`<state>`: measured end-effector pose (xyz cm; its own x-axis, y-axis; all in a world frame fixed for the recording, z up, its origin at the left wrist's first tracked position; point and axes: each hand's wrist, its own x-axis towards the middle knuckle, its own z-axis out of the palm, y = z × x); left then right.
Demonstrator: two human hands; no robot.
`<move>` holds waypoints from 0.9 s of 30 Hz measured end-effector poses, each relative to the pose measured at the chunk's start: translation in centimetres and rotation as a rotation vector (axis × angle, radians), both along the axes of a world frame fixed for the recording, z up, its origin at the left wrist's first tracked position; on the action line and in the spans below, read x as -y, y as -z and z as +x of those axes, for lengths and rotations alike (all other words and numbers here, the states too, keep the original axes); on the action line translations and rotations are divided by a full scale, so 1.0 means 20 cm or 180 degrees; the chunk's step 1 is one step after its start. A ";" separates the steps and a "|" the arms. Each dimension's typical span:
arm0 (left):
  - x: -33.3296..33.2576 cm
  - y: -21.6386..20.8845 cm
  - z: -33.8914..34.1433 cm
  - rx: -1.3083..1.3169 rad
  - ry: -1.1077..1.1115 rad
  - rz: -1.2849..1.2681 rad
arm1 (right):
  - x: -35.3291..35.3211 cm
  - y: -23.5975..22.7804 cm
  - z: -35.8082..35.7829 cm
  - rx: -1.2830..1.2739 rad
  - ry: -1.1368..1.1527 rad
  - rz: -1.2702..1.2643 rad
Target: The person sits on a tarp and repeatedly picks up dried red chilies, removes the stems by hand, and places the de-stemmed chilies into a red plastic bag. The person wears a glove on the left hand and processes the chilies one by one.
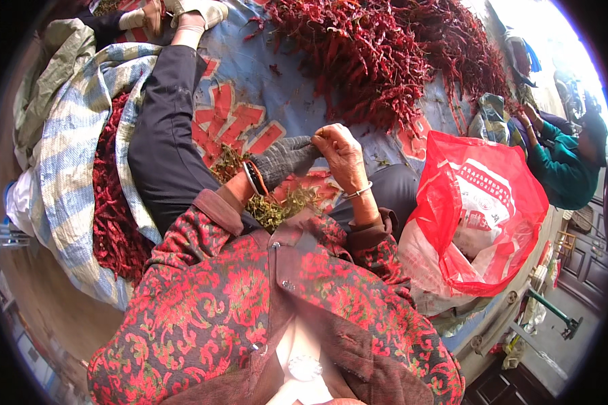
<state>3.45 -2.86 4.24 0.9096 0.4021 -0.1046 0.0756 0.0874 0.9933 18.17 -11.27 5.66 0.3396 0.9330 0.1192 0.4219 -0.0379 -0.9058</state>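
In front of my lap my two hands meet, their fingertips pinched together. My left hand, in a dark grey knit glove, reaches in from the left with closed fingers. My bare right hand, a pale bangle on its wrist, has thumb and forefinger closed against the gloved fingertips. Whatever lies between them is too small to make out. Below the hands, a heap of green-brown stems and scraps lies between my legs. Beyond them a large pile of dried red chilies spreads over a blue sheet with red print.
On my left, a blue-and-white checked sack gapes around red chilies. A red plastic bag with white contents stands by my right knee. A person in green sits at far right; another person's shoe shows at the top.
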 end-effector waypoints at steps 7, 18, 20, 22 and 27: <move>0.15 -0.38 -0.05 -0.0439 0.2049 0.2215 | 0.05 0.22 -0.02 -0.2286 0.0799 -0.0798; -0.02 0.22 -0.25 -0.0700 -0.2099 -0.1714 | 0.17 0.51 -0.13 0.2343 -0.0787 -0.1826; -0.01 0.22 -0.25 -0.0659 -0.2064 -0.1759 | 0.16 0.55 -0.14 0.2576 -0.0933 -0.1790; -0.02 0.24 -0.23 -0.0467 -0.1748 -0.1433 | 0.15 0.48 -0.10 0.1692 -0.0582 -0.1444; 0.06 0.22 -0.14 -0.0354 -0.1033 -0.1636 | 0.05 0.27 -0.15 -0.1744 0.0294 -0.0946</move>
<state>0.64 -4.09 -0.24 0.7219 0.5293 -0.4457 0.0657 0.5888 0.8056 15.26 -12.28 0.34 0.3587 0.8634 -0.3548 -0.1177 -0.3352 -0.9348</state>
